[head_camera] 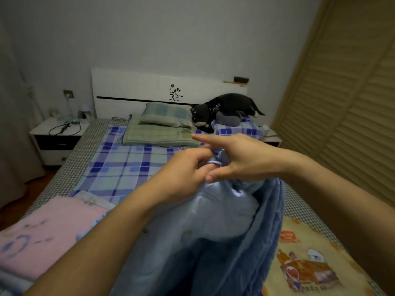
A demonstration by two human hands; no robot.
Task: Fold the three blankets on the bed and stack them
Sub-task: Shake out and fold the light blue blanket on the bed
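Note:
A blue blanket (pixel 213 236) with a shiny lining and a fuzzy outer side hangs raised in front of me over the bed (pixel 70 159). My left hand (pixel 183 174) pinches its top edge, fingers curled round the fabric. My right hand (pixel 237 159) meets it at the same edge, its thumb and lower fingers on the cloth and its index finger stretched out to the left. A pink blanket (pixel 47 233) lies folded at the near left. A yellow cartoon-print blanket (pixel 307 261) lies flat at the near right.
A plaid sheet (pixel 126 165) covers the bed. Green pillows (pixel 164 127) and a black plush dog (pixel 224 110) sit by the white headboard (pixel 149 88). A nightstand (pixel 57 133) with cables stands at the left. A slatted wardrobe door (pixel 350 103) fills the right.

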